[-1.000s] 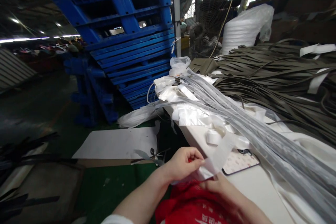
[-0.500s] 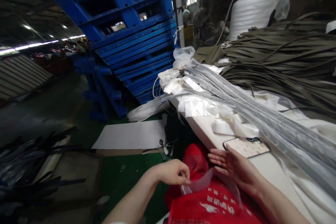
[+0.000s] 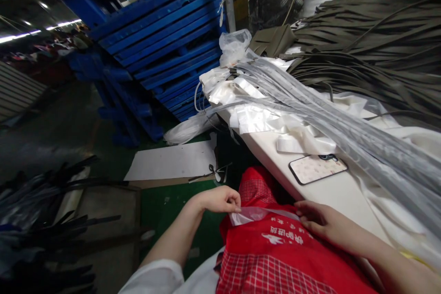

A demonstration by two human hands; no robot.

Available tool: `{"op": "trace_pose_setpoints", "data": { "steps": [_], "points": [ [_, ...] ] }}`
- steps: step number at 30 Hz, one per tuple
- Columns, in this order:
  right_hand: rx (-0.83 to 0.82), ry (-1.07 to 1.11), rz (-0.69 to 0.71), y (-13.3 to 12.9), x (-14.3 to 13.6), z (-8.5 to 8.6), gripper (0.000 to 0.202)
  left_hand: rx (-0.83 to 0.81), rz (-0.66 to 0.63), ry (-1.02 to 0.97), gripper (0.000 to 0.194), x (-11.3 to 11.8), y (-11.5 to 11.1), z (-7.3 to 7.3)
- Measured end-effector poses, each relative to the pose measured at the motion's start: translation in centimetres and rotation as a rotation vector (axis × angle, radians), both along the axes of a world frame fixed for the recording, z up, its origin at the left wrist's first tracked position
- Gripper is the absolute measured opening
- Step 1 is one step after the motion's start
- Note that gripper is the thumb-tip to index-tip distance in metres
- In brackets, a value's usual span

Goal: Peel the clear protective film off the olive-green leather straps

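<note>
A translucent plastic strip (image 3: 250, 216) stretches across the lap of a red apron (image 3: 255, 245) with white print and a checked panel. At its left end, my left hand (image 3: 223, 200) pinches the strip between thumb and fingers. My right hand (image 3: 319, 221) has its fingers curled at the strip's other end, by the table edge; the exact grip is partly hidden. A phone in a patterned case (image 3: 317, 169) lies on the white table (image 3: 275, 158), just beyond my right hand.
Long grey plastic-wrapped strips (image 3: 330, 115) run along the table beside white ribbon pieces (image 3: 255, 118). Dark olive strips (image 3: 372, 41) are heaped at the right. Blue pallets (image 3: 165, 41) are stacked behind. A white board (image 3: 172, 161) lies on the green floor; black strips (image 3: 44, 225) lie at left.
My right hand has gone from outstretched fingers to curled ones at the strip's end. The strip hung in a loose loop and is now straighter. The view has tilted down.
</note>
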State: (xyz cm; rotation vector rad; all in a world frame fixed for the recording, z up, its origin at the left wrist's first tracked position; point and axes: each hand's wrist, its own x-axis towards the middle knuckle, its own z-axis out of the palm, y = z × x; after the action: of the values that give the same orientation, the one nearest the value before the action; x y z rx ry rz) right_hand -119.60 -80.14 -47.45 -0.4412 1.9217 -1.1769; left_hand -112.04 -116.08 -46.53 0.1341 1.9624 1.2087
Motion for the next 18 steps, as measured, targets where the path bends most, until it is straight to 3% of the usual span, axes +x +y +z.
{"op": "trace_pose_setpoints", "data": {
  "steps": [4,7,8,9,11,13,15,18],
  "points": [
    [0.205,0.382,0.069,-1.9,0.2,0.4,0.045,-0.063,-0.013,0.140,0.043,-1.2,1.3,0.8],
    [0.091,0.558,0.089,-4.3,0.2,2.2,0.055,-0.141,0.020,0.458,0.084,-2.7,4.8,1.9],
    [0.034,0.592,0.103,-5.1,0.2,3.0,0.057,-0.144,0.025,0.520,0.088,-3.2,6.2,2.1],
    [-0.015,0.616,0.115,-5.8,0.2,3.7,0.058,-0.132,0.033,0.534,0.081,-3.6,7.6,2.2],
    [-0.087,0.659,0.097,-6.7,0.0,5.0,0.054,-0.084,0.093,0.462,0.045,-4.3,9.7,2.0],
    [-0.149,0.728,-0.032,-6.7,-0.5,5.9,0.042,0.071,0.187,0.340,0.029,-4.7,10.9,1.5],
    [-0.183,0.788,-0.273,-6.2,-1.2,6.3,0.031,0.309,0.306,0.249,0.041,-4.9,11.2,1.1],
    [-0.137,0.696,-0.550,-5.2,-2.5,6.3,0.044,0.569,0.470,0.184,0.057,-5.1,10.8,0.9]
  ]
}}
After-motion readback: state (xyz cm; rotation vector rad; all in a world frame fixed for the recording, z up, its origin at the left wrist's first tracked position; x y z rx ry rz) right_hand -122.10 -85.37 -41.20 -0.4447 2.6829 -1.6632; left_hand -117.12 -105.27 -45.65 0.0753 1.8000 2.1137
